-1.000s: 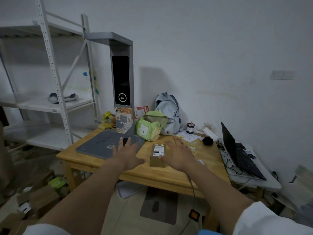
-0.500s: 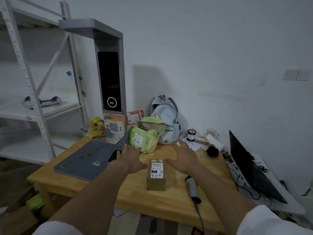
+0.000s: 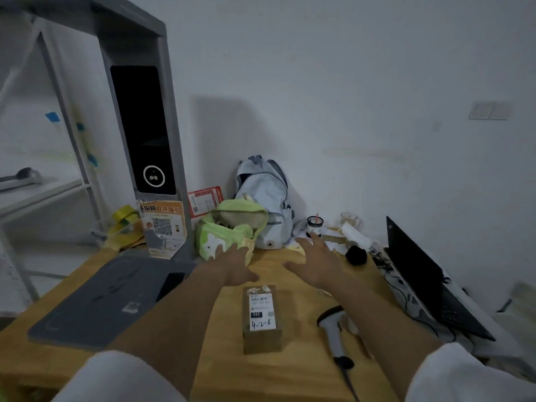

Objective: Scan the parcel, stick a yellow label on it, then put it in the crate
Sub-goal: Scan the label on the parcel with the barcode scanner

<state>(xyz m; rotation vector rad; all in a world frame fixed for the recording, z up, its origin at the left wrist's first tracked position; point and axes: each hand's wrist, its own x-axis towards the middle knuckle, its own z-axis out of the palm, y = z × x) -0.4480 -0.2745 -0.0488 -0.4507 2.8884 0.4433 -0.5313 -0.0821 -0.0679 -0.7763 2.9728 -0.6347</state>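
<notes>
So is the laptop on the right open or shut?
Open. The laptop's dark lid stands raised at an angle over its keyboard. The screen is hidden, so cannot tell whether it is on.

Table (image 3: 290, 369): parcel (image 3: 262, 320) near the front middle; scanner (image 3: 333, 332) to its right; mat (image 3: 110, 297) to its left. Kiosk (image 3: 142, 126) stands at the mat's back edge. Pouch (image 3: 229, 233) behind the parcel, backpack (image 3: 265, 198) behind the pouch against the wall. Laptop (image 3: 429, 282) far right. Left hand (image 3: 235, 264) and right hand (image 3: 319, 264) spread above the table behind the parcel, touching nothing.
</notes>
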